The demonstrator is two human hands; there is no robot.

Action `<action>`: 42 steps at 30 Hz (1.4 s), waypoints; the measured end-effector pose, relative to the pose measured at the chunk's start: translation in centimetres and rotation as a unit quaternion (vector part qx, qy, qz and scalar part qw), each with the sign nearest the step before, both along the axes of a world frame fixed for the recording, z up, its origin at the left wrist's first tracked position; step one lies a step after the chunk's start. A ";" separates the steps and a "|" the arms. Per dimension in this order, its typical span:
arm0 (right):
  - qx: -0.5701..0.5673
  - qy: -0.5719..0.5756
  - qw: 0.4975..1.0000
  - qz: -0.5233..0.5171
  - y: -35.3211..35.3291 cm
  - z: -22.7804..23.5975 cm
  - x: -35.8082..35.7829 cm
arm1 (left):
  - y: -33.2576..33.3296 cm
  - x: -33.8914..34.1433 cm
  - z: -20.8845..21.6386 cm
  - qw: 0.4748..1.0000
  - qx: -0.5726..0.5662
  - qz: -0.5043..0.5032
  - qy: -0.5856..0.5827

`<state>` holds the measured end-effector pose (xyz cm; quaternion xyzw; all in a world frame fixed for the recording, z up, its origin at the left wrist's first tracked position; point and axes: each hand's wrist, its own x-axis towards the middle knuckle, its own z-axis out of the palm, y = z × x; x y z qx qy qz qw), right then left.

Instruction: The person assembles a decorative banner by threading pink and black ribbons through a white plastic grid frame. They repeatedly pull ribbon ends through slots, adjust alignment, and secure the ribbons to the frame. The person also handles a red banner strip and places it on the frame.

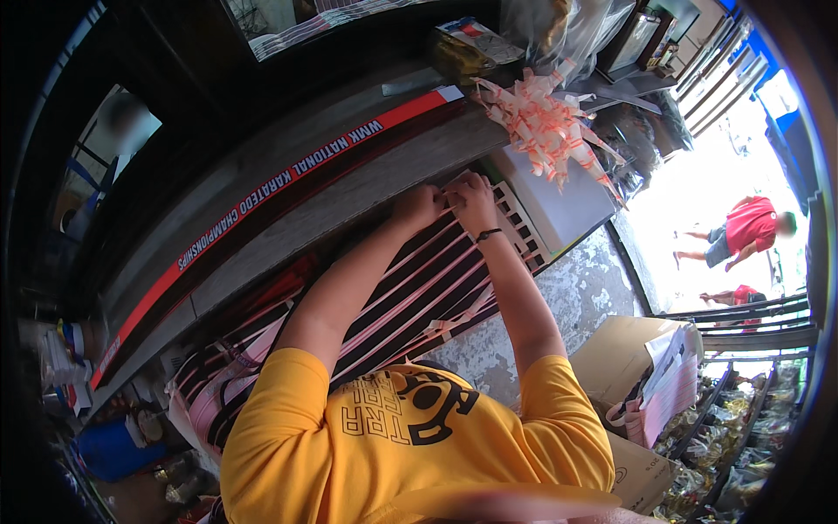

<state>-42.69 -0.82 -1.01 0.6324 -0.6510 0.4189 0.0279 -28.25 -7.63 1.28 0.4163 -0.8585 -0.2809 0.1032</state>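
Both my hands meet at the far end of long pink-and-white strips (417,288), which run side by side over a dark surface. My left hand (419,208) is closed, its fingertips pinched at the end of a strip. Beside it, my right hand (473,205) is closed too, fingers bent over the same spot; a dark band circles its wrist. The fingers partly hide what they pinch. A white slotted bar (521,227) lies just right of my right hand, across the strip ends.
A grey ledge with a red printed banner (279,196) runs beyond my hands. Orange-and-white ribbon strips (546,122) are heaped at its right end. Cardboard boxes (611,358) stand at right, a blue container (118,450) at lower left. Outside, a person in red (751,231) is visible.
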 end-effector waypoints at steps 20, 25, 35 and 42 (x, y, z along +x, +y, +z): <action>0.124 -0.073 0.988 0.064 -0.5 0.1 -1.6 | -1.2 -0.1 -2.5 0.989 0.039 0.066 0.124; 0.122 -0.105 0.984 0.079 0.3 0.6 -1.4 | 0.2 0.9 -2.6 0.949 0.085 -0.021 0.301; 0.046 0.111 0.990 0.073 0.2 1.7 -0.6 | -0.5 1.2 -2.5 0.988 0.072 -0.011 0.138; 0.062 0.200 0.978 0.015 0.2 0.9 0.5 | -0.8 0.5 -3.8 0.993 0.020 0.000 0.116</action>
